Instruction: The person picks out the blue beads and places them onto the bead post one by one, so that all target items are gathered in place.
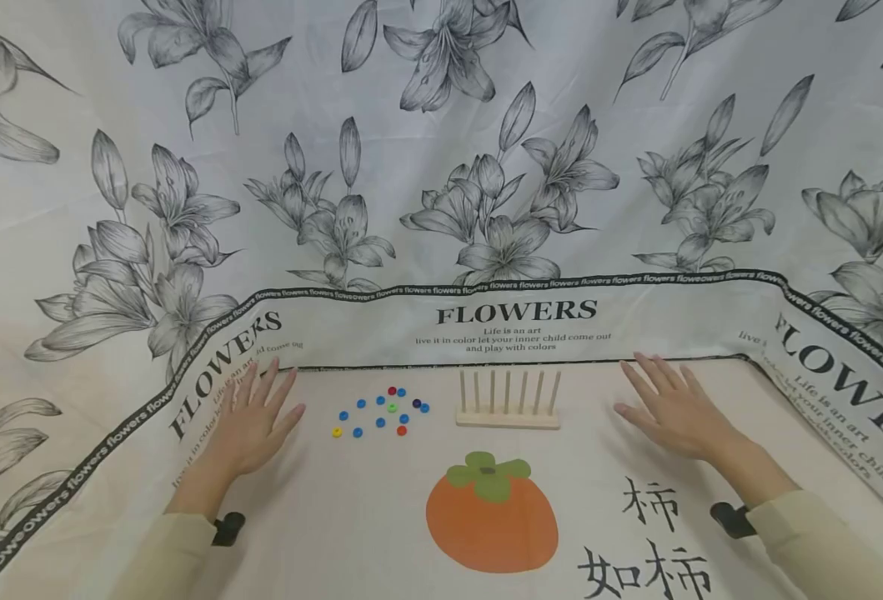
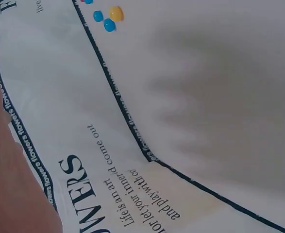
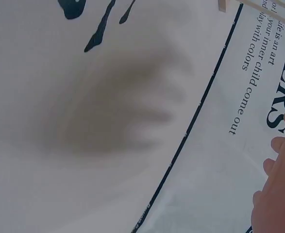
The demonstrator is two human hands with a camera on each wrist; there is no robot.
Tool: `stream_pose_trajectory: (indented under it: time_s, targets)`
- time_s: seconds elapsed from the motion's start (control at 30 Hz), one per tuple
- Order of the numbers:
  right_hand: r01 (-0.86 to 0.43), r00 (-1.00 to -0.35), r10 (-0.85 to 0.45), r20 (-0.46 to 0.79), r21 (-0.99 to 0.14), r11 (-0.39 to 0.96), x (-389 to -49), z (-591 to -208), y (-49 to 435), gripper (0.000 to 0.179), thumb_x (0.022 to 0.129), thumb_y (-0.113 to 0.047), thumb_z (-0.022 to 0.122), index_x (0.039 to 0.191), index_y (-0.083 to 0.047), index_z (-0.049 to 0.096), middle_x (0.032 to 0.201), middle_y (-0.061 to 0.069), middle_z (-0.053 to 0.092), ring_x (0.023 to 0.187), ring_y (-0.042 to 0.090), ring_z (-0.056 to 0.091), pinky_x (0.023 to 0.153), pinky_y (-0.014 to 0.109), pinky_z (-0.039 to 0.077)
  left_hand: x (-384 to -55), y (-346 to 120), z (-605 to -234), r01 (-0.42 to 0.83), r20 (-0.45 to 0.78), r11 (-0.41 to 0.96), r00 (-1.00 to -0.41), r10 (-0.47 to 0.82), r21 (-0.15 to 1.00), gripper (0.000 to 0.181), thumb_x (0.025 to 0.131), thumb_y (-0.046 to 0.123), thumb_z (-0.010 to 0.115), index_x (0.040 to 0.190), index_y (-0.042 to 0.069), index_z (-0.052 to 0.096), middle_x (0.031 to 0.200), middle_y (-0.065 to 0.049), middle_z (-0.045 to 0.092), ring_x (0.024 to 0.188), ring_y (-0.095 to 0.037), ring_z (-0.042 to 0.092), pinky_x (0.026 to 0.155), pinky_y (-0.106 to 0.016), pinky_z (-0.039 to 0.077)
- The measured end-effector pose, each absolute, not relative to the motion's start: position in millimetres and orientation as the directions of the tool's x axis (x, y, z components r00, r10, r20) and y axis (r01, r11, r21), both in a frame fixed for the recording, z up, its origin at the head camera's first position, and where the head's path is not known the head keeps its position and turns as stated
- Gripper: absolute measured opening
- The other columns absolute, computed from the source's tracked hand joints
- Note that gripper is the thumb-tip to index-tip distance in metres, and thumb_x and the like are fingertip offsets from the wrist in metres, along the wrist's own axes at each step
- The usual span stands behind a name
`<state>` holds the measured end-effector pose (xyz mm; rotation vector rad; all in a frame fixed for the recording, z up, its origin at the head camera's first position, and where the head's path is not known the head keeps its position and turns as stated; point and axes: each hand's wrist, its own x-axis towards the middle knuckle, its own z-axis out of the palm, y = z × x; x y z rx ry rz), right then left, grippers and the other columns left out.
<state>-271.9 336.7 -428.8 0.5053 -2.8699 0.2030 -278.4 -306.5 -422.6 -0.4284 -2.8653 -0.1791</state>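
My left hand point(image 1: 249, 427) is spread with straight fingers to the left of a scatter of small beads and holds nothing. Most beads are blue, such as one blue bead point(image 1: 358, 432); a yellow bead point(image 1: 338, 432), a pale green bead point(image 1: 392, 408) and an orange-red bead point(image 1: 401, 431) lie among them. Right of the beads stands a pale wooden rack point(image 1: 507, 420) with a row of several upright pegs. Beyond its right end my right hand point(image 1: 679, 417) is spread too, holding nothing. Both wrist views show a hand's shadow on the cloth.
A pale cloth covers the table, printed with an orange persimmon point(image 1: 492, 525) and black characters point(image 1: 647, 504). Behind and at both sides rises a flower-patterned curtain point(image 1: 516, 325) with a black lettered border. A dark wrist strap point(image 1: 228, 528) shows on the left arm.
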Motion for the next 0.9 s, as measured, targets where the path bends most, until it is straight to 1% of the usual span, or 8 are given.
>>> stream_pose_trajectory:
  time_s: [0.13, 0.2, 0.3, 0.37, 0.47, 0.6, 0.7, 0.9]
  targets:
    - [-0.358, -0.917, -0.327, 0.227, -0.114, 0.927, -270.0, -431.2, 327.6, 0.078, 0.106, -0.052, 0.046, 0.160, 0.001, 0.025, 0.166, 0.028, 0.015, 0.152, 0.051, 0.011, 0.119, 0.069, 0.001, -277.6, -303.3, -425.7, 0.304, 0.271, 0.948, -0.925, 0.268, 0.097, 0.072, 0.107, 0.057, 0.036, 0.164, 0.016, 0.021, 0.171, -0.015, 0.003, 0.155, -0.045, -0.006, 0.118, -0.070, -0.002]
    - [-0.364, -0.917, -0.331, 0.224, -0.124, 0.923, -269.1, -432.8, 322.5, 0.078, 0.105, -0.052, 0.047, 0.160, 0.000, 0.025, 0.167, 0.027, 0.015, 0.152, 0.051, 0.012, 0.119, 0.069, 0.002, -277.8, -302.3, -429.3, 0.299, 0.276, 0.949, -0.925, 0.262, 0.103, 0.074, 0.105, 0.059, 0.038, 0.164, 0.018, 0.020, 0.172, -0.014, 0.002, 0.155, -0.044, -0.006, 0.118, -0.071, 0.000]
    - [-0.374, -0.914, -0.339, 0.225, -0.137, 0.917, -268.4, -435.8, 315.2, 0.078, 0.105, -0.051, 0.048, 0.160, 0.000, 0.025, 0.167, 0.026, 0.015, 0.151, 0.051, 0.014, 0.119, 0.068, 0.002, -277.7, -300.9, -435.2, 0.302, 0.285, 0.942, -0.924, 0.253, 0.143, 0.077, 0.104, 0.060, 0.042, 0.165, 0.020, 0.019, 0.172, -0.012, 0.001, 0.155, -0.043, -0.008, 0.118, -0.071, 0.000]
    - [-0.379, -0.912, -0.342, 0.225, -0.147, 0.914, -268.1, -438.1, 310.8, 0.078, 0.105, -0.051, 0.049, 0.160, -0.001, 0.025, 0.167, 0.026, 0.016, 0.151, 0.052, 0.015, 0.120, 0.067, 0.003, -278.2, -300.5, -439.3, 0.314, 0.300, 0.935, -0.919, 0.255, 0.167, 0.077, 0.103, 0.059, 0.045, 0.164, 0.019, 0.020, 0.172, -0.013, 0.003, 0.155, -0.044, -0.007, 0.117, -0.072, 0.001]
    - [-0.388, -0.910, -0.348, 0.227, -0.165, 0.907, -267.2, -440.4, 305.3, 0.078, 0.104, -0.049, 0.051, 0.160, -0.001, 0.026, 0.165, 0.027, 0.019, 0.150, 0.052, 0.016, 0.119, 0.068, 0.005, -278.8, -299.1, -443.9, 0.338, 0.321, 0.919, -0.910, 0.263, 0.204, 0.077, 0.103, 0.056, 0.049, 0.164, 0.018, 0.023, 0.171, -0.015, 0.007, 0.155, -0.047, -0.002, 0.117, -0.072, 0.003]
    - [-0.404, -0.903, -0.358, 0.238, -0.185, 0.896, -268.3, -442.8, 299.8, 0.075, 0.103, -0.043, 0.057, 0.158, 0.001, 0.029, 0.162, 0.029, 0.024, 0.148, 0.052, 0.021, 0.118, 0.069, 0.011, -279.5, -294.3, -446.6, 0.356, 0.334, 0.901, -0.904, 0.266, 0.248, 0.077, 0.102, 0.052, 0.055, 0.163, 0.014, 0.026, 0.170, -0.018, 0.012, 0.153, -0.051, 0.006, 0.116, -0.073, 0.007]
    - [-0.413, -0.899, -0.362, 0.244, -0.202, 0.888, -269.7, -443.6, 295.9, 0.074, 0.101, -0.038, 0.062, 0.156, 0.003, 0.033, 0.160, 0.030, 0.029, 0.146, 0.052, 0.026, 0.117, 0.069, 0.016, -280.7, -289.7, -447.5, 0.358, 0.325, 0.890, -0.908, 0.262, 0.283, 0.078, 0.102, 0.051, 0.057, 0.162, 0.012, 0.026, 0.169, -0.020, 0.014, 0.152, -0.052, 0.008, 0.116, -0.073, 0.008]
    - [-0.399, -0.910, -0.339, 0.238, -0.280, 0.873, -272.2, -446.0, 284.3, 0.075, 0.099, -0.036, 0.066, 0.155, 0.003, 0.034, 0.158, 0.030, 0.031, 0.142, 0.053, 0.031, 0.114, 0.069, 0.025, -284.2, -285.8, -449.2, 0.346, 0.301, 0.872, -0.921, 0.246, 0.346, 0.078, 0.101, 0.050, 0.058, 0.162, 0.013, 0.026, 0.167, -0.022, 0.018, 0.151, -0.052, 0.013, 0.116, -0.072, 0.011]
